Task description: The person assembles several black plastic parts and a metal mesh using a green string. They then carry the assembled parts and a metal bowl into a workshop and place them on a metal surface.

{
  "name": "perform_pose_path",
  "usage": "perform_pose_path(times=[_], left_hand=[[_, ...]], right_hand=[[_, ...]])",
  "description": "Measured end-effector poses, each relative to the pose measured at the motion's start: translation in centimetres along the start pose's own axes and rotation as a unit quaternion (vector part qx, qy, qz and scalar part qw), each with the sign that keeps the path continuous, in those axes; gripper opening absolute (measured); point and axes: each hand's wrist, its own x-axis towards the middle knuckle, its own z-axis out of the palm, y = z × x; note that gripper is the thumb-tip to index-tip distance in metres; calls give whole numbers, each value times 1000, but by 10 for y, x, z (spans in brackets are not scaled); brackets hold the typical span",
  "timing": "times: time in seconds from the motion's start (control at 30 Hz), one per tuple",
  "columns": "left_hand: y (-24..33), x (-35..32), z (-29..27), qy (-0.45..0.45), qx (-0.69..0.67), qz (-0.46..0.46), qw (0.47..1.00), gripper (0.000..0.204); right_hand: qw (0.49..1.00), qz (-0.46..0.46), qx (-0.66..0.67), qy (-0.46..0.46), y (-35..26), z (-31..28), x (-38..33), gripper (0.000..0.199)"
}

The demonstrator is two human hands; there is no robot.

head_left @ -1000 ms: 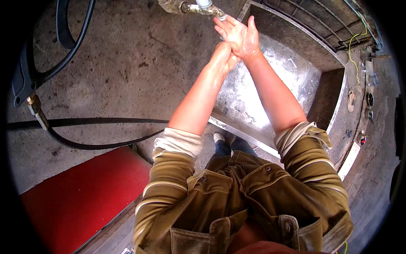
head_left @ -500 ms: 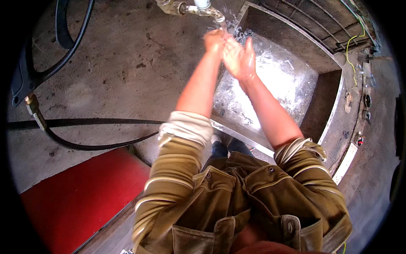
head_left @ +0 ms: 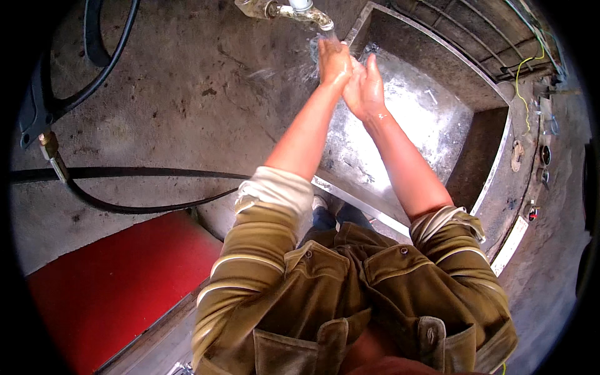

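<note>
Water runs from the stained metal tap (head_left: 323,22) at the top onto my left hand (head_left: 336,65) and sprays out to its left. My left hand is wet, with its back toward me and its fingers stretched out, partly blurred by the water. Beside it, my right hand (head_left: 364,91) is held palm up, thumb apart, its fingers touching the left hand's inner side and partly covered by it. Neither hand holds an object. Below my right hand lies the metal sink (head_left: 431,140), its bottom bright and wet, with small dark bits in it.
A concrete wall (head_left: 169,94) is on the left, with a black handle (head_left: 37,106) and a black hose (head_left: 125,172) in front. The red panel (head_left: 125,281) is at the lower left. Right of the sink, small items and a yellow cord (head_left: 519,94) lie along the ledge.
My left hand has turned and opened from a bent shape, now showing its back under the water. My right hand has shifted slightly right and down. Spray now flies out to the left.
</note>
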Motion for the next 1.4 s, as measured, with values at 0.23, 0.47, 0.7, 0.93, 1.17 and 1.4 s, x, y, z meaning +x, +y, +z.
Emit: perform_pose_path(times=[0.23, 0.47, 0.7, 0.93, 1.17, 1.4], left_hand=[[30, -12, -1, 49, 220, 46, 973, 63], [51, -28, -2, -166, -736, -126, 644, 58], [57, -28, 2, -269, -712, -62, 646, 53], [59, -24, -6, -216, -714, -90, 660, 61], [71, -23, 0, -211, -736, -34, 643, 67], [68, -50, 0, -272, -644, -46, 714, 79]], right_hand=[[997, 79, 2, 11, 14, -3, -3, 53], [993, -20, 120, 11, -3, -26, 47, 44], [994, -13, 103, 43, -12, -11, 47, 42], [991, -12, -129, 10, -7, 7, 18, 48], [972, -89, -210, 54, -3, 12, 13, 37], [904, 4, -381, 192, -38, -10, 36, 21]])
